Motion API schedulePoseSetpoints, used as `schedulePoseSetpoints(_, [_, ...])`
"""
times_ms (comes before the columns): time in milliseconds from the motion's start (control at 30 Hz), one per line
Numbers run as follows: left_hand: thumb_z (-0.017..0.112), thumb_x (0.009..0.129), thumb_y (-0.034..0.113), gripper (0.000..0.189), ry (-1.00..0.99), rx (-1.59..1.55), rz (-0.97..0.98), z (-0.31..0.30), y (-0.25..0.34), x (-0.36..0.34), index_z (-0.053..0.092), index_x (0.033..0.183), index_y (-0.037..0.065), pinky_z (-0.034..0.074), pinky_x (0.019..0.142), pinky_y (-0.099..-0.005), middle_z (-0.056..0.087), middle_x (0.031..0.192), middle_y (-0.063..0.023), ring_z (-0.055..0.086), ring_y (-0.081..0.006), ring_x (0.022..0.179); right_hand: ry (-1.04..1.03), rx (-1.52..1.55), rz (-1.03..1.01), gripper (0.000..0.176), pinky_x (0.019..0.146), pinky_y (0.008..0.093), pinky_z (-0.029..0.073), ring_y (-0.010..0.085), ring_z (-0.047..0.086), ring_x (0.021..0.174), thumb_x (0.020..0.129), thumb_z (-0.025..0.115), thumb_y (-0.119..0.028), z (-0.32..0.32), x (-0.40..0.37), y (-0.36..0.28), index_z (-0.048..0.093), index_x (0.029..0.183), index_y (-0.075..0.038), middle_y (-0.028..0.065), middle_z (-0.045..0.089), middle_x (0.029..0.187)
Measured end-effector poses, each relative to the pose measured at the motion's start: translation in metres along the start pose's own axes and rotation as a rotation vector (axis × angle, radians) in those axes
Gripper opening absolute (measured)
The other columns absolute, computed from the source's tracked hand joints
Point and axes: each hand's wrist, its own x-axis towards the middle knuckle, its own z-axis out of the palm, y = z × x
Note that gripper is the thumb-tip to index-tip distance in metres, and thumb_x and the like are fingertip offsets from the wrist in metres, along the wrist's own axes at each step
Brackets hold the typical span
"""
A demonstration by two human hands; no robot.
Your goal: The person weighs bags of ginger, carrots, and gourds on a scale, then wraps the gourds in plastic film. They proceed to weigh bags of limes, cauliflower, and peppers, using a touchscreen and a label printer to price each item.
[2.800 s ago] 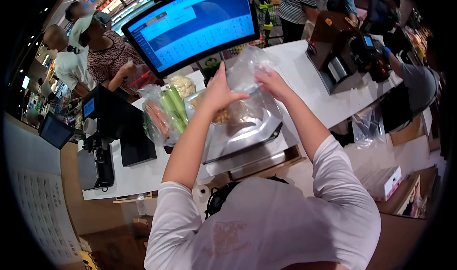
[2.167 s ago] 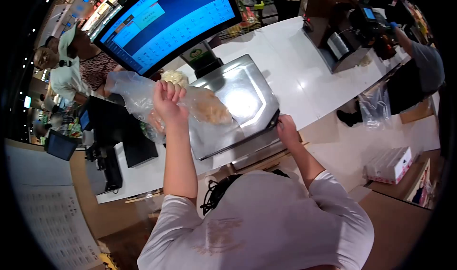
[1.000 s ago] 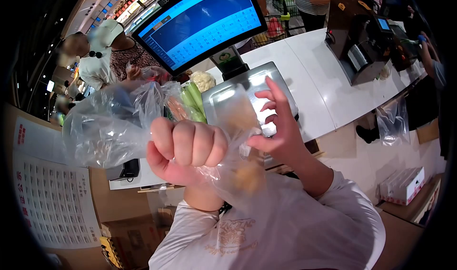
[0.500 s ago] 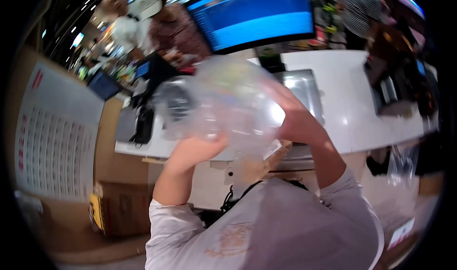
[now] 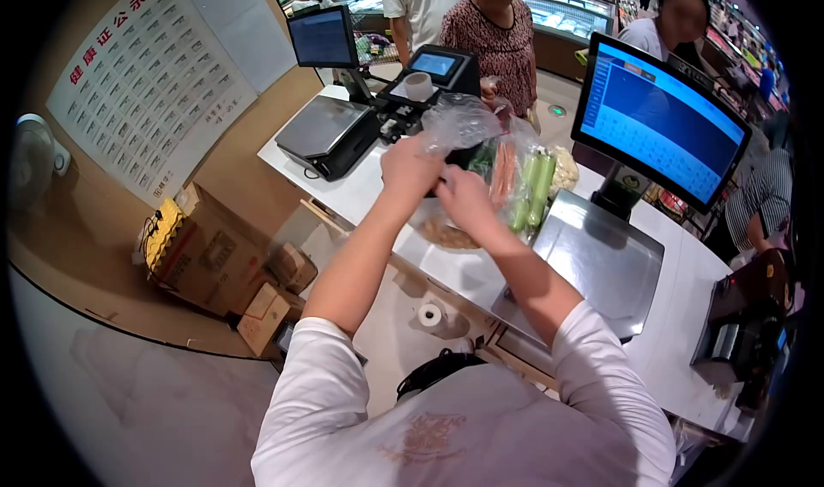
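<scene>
My left hand [image 5: 412, 171] is closed on the gathered top of a clear plastic bag [image 5: 463, 120], which puffs out above the fingers. Close against it, my right hand [image 5: 468, 197] has its fingers bent at the bag's neck; their tips are partly hidden. Just beyond and to the right lie carrots [image 5: 503, 176], green stalks [image 5: 539, 187] and what looks like a cauliflower [image 5: 565, 169], with clear film around some of them. Under my right forearm, small brown items [image 5: 446, 232] show through clear plastic.
A steel scale plate [image 5: 601, 260] is right of my right arm, with a monitor [image 5: 665, 114] behind it. On the left stand another scale [image 5: 322, 127] and a small screen [image 5: 322, 36]. Across the white counter [image 5: 678, 290] stands a person in a patterned top [image 5: 493, 49].
The view has turned, and the monitor now sits at the right. My hands, earlier spread around the blurred clear bag, have come together at its neck. Vegetables now show beside them.
</scene>
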Motion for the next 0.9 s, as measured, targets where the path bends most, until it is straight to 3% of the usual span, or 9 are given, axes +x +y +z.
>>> schedulePoseSetpoints(67, [0.057, 0.083, 0.039, 0.031, -0.008, 0.102, -0.03, 0.0, -0.022, 0.028, 0.07, 0.089, 0.012, 0.051, 0.071, -0.0443, 0.068, 0.084, -0.0155, 0.065, -0.0354, 0.082, 0.105, -0.059, -0.144, 0.02, 0.092, 0.0465, 0.041, 0.0345, 0.059, 0.093, 0.089, 0.052, -0.021, 0.034, 0.017, 0.006, 0.06, 0.093, -0.002, 0.0144, 0.063, 0.09])
schedulePoseSetpoints(200, [0.06, 0.081, 0.032, 0.026, 0.135, 0.225, 0.067, 0.02, -0.067, 0.068, 0.07, 0.088, 0.009, 0.051, 0.071, -0.0446, 0.064, 0.088, -0.0118, 0.063, -0.0327, 0.088, 0.294, -0.17, -0.095, 0.021, 0.091, 0.0512, 0.039, 0.035, 0.057, 0.091, 0.092, 0.05, -0.021, 0.084, 0.059, 0.025, 0.06, 0.089, -0.004, 0.0156, 0.061, 0.09])
schedulePoseSetpoints(300, [0.061, 0.081, 0.028, 0.023, 0.249, 0.303, 0.107, 0.034, -0.09, 0.091, 0.07, 0.085, 0.008, 0.05, 0.071, -0.0457, 0.06, 0.089, -0.0098, 0.06, -0.0316, 0.091, 0.208, -0.256, 0.081, 0.02, 0.097, 0.0488, 0.038, 0.0296, 0.059, 0.096, 0.092, 0.051, -0.023, 0.114, 0.081, 0.028, 0.063, 0.091, -0.007, 0.0108, 0.064, 0.093])
schedulePoseSetpoints(333, [0.058, 0.081, 0.024, 0.022, 0.235, 0.182, -0.035, 0.031, -0.091, 0.096, 0.071, 0.085, 0.007, 0.051, 0.074, -0.0467, 0.065, 0.09, -0.0141, 0.063, -0.0348, 0.09, 0.233, -0.251, 0.097, 0.02, 0.096, 0.0483, 0.039, 0.0287, 0.06, 0.095, 0.091, 0.051, -0.024, 0.124, 0.089, 0.025, 0.064, 0.091, -0.009, 0.0097, 0.064, 0.092])
schedulePoseSetpoints(500, [0.053, 0.077, 0.02, 0.027, 0.021, 0.132, -0.176, 0.055, -0.14, 0.118, 0.07, 0.087, 0.002, 0.051, 0.081, -0.0481, 0.067, 0.092, -0.0242, 0.065, -0.0414, 0.09, 0.255, -0.229, 0.154, 0.015, 0.091, 0.047, 0.042, 0.0332, 0.061, 0.089, 0.085, 0.05, -0.012, 0.175, 0.107, 0.035, 0.063, 0.087, -0.004, 0.0165, 0.065, 0.086])
schedulePoseSetpoints(633, [0.055, 0.079, 0.023, 0.028, -0.068, 0.305, -0.013, 0.081, -0.178, 0.137, 0.07, 0.086, 0.001, 0.052, 0.078, -0.0483, 0.067, 0.09, -0.0237, 0.065, -0.0418, 0.087, 0.243, -0.139, 0.138, 0.017, 0.093, 0.0469, 0.04, 0.0333, 0.061, 0.091, 0.084, 0.049, -0.011, 0.169, 0.108, 0.029, 0.064, 0.087, -0.004, 0.0153, 0.065, 0.089])
schedulePoseSetpoints(733, [0.057, 0.079, 0.024, 0.024, 0.119, 0.194, -0.054, 0.074, -0.158, 0.12, 0.07, 0.087, 0.005, 0.05, 0.079, -0.0484, 0.068, 0.086, -0.0172, 0.065, -0.0367, 0.086, 0.11, -0.148, 0.161, 0.018, 0.095, 0.0483, 0.039, 0.0331, 0.061, 0.092, 0.084, 0.05, -0.013, 0.157, 0.107, 0.032, 0.064, 0.088, -0.003, 0.0161, 0.066, 0.09])
schedulePoseSetpoints(833, [0.061, 0.076, 0.024, 0.019, 0.536, 0.313, 0.114, 0.048, -0.101, 0.092, 0.068, 0.086, 0.01, 0.044, 0.079, -0.0455, 0.065, 0.081, -0.0091, 0.062, -0.0296, 0.086, 0.031, -0.136, 0.156, 0.018, 0.099, 0.0482, 0.036, 0.0313, 0.061, 0.096, 0.086, 0.051, -0.016, 0.131, 0.096, 0.024, 0.064, 0.088, -0.004, 0.0144, 0.066, 0.09])
schedulePoseSetpoints(900, [0.063, 0.074, 0.024, 0.014, 0.405, 0.199, 0.233, 0.055, -0.084, 0.081, 0.065, 0.083, 0.013, 0.038, 0.078, -0.0412, 0.062, 0.078, -0.0035, 0.057, -0.0238, 0.087, -0.07, -0.076, 0.086, 0.022, 0.104, 0.0503, 0.032, 0.0301, 0.058, 0.105, 0.088, 0.05, -0.013, 0.099, 0.088, 0.017, 0.064, 0.105, -0.008, 0.0127, 0.066, 0.106])
